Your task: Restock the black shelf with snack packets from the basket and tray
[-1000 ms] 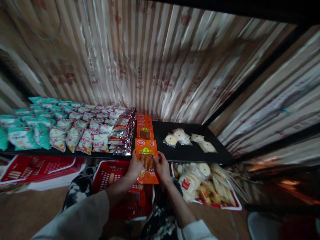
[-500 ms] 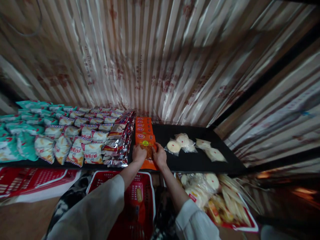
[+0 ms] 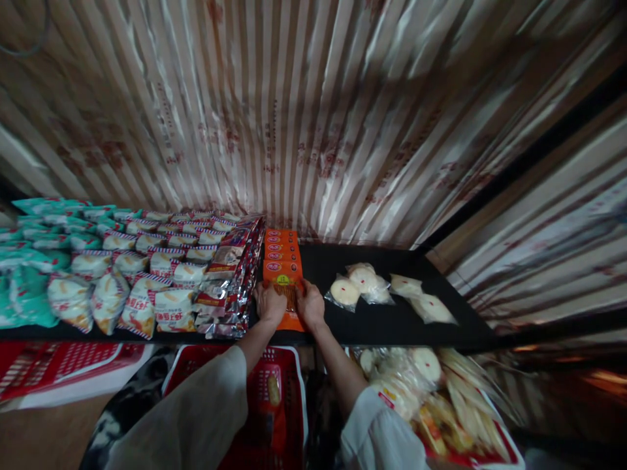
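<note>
An orange snack packet (image 3: 283, 269) with a brown window lies at the front of a row of overlapping orange packets (image 3: 281, 238) on the black shelf (image 3: 353, 323). My left hand (image 3: 271, 304) grips its left edge, fingers curled over the side. On the opposite edge, my right hand (image 3: 310, 305) holds it the same way. Close by my left hand stand dark red and silver packets (image 3: 223, 287). To the right of my right hand lie round white items in clear bags (image 3: 345, 292).
White snack bags (image 3: 175, 310) and turquoise bags (image 3: 32, 294) fill the shelf's left side. Flat clear packs (image 3: 431, 307) lie at the right. Below are a red basket (image 3: 302, 391) with an orange packet inside and another basket (image 3: 512, 450) of bagged goods. A striped curtain (image 3: 289, 130) hangs behind.
The view has shifted and moved slightly closer. Both hands keep hold of the front orange packet, which stays in nearly the same place.
</note>
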Action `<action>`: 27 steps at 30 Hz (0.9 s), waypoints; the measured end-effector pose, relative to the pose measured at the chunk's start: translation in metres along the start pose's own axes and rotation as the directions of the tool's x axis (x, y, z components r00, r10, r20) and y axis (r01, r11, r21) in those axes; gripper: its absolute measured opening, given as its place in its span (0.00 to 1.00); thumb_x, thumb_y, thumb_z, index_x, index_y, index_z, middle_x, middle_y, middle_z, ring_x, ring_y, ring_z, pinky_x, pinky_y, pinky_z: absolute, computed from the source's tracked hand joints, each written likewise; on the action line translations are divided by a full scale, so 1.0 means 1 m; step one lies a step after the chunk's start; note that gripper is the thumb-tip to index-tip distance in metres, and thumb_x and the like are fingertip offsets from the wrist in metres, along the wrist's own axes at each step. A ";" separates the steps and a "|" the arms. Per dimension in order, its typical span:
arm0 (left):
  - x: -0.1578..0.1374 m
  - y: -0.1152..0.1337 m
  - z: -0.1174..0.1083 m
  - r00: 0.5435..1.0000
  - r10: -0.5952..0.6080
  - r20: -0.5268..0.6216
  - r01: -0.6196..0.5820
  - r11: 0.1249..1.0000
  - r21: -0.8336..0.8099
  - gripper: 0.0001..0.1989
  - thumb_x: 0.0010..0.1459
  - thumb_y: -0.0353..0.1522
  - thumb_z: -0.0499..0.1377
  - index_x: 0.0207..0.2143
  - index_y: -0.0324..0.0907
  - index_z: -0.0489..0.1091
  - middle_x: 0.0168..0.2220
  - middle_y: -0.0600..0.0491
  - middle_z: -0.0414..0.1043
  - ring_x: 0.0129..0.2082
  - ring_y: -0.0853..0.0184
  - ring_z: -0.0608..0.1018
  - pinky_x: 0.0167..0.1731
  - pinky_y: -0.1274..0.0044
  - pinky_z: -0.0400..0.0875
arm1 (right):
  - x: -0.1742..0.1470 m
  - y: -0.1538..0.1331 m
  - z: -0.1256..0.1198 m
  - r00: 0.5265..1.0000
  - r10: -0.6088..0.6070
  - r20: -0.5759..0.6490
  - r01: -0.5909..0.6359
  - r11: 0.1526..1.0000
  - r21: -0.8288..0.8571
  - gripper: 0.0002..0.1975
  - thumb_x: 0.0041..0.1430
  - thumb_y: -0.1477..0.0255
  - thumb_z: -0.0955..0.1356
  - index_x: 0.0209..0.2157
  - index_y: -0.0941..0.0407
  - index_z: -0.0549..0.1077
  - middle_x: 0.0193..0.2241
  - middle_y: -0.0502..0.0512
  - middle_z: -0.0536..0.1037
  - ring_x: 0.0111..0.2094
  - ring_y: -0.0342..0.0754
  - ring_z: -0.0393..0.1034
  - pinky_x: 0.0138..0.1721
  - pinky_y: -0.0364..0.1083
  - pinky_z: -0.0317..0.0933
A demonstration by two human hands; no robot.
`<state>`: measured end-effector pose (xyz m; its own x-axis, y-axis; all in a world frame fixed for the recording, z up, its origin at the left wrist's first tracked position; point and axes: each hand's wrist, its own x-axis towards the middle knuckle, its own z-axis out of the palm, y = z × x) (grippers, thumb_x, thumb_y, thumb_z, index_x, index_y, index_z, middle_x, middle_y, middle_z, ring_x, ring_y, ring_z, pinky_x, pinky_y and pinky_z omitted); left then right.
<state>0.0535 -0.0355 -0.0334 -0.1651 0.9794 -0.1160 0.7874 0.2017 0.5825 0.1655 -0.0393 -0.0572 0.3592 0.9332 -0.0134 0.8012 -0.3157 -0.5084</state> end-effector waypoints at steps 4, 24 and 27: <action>-0.001 -0.001 0.002 1.000 0.016 0.002 -0.016 1.000 0.007 0.23 0.51 0.28 0.52 0.51 0.37 0.69 0.56 0.42 0.61 0.57 0.55 0.62 0.57 0.71 0.55 | 0.001 0.000 -0.001 1.000 -0.009 0.003 0.009 1.000 -0.003 0.21 0.63 0.66 0.59 0.56 0.56 0.65 0.47 0.61 0.73 0.45 0.50 0.71 0.44 0.43 0.61; -0.015 -0.006 0.013 0.995 0.087 -0.046 -0.087 0.996 0.012 0.27 0.50 0.27 0.54 0.54 0.37 0.64 0.62 0.40 0.52 0.59 0.53 0.60 0.55 0.66 0.59 | -0.007 -0.003 0.004 0.993 -0.029 -0.111 0.025 0.999 -0.033 0.20 0.62 0.66 0.58 0.53 0.54 0.68 0.48 0.62 0.67 0.49 0.53 0.65 0.44 0.47 0.62; -0.020 -0.006 0.015 0.993 0.114 -0.037 -0.114 0.993 0.006 0.28 0.49 0.26 0.53 0.56 0.37 0.62 0.63 0.40 0.50 0.60 0.55 0.59 0.55 0.68 0.59 | -0.007 -0.001 0.008 0.986 -0.072 -0.148 0.074 0.997 0.005 0.19 0.62 0.68 0.59 0.51 0.56 0.70 0.51 0.63 0.64 0.52 0.53 0.62 0.49 0.47 0.61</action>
<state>0.0607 -0.0562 -0.0470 -0.0960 0.9952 -0.0187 0.8046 0.0886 0.5871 0.1589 -0.0441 -0.0633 0.3673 0.9177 0.1514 0.8230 -0.2448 -0.5126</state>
